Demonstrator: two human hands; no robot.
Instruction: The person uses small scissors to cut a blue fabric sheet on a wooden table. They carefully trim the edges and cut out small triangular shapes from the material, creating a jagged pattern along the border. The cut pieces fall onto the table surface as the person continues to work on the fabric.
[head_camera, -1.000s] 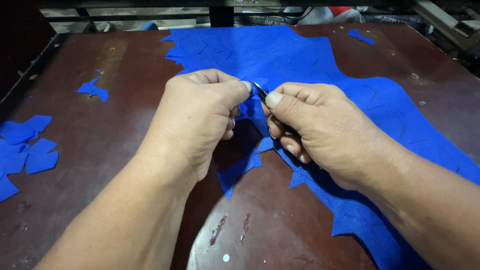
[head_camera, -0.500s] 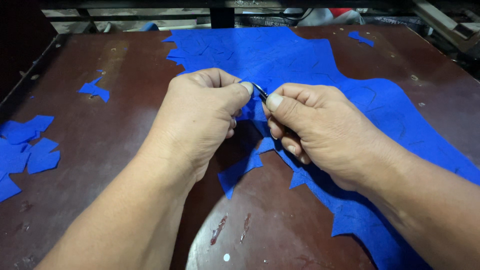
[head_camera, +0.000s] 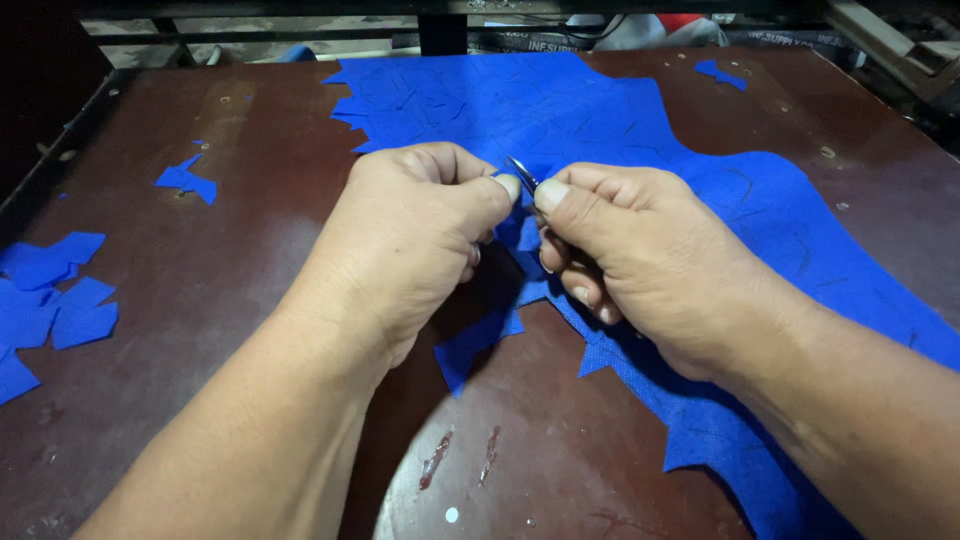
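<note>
Brown worktable (head_camera: 250, 250) bears blue fabric (head_camera: 600, 120); left hand (head_camera: 420, 240) pinches it, right hand (head_camera: 640, 260) grips small scissors (head_camera: 522, 173)

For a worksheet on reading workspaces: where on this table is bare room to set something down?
Bare brown table lies between the cut blue pieces at left and the left hand. The near edge is bare too. The blue sheet crowds the right.

Bright blue sheet (head_camera: 620, 130) spreads from far centre to near right, faint darker outlines drawn across it. Dark reddish-brown table (head_camera: 250, 250), worn and glossy, with pale reddish smears near centre. Matching blue cut pieces (head_camera: 50, 295) piled at left, a blue scrap (head_camera: 185, 180) farther back. Small silvery blade (head_camera: 522, 172) glints.
</note>
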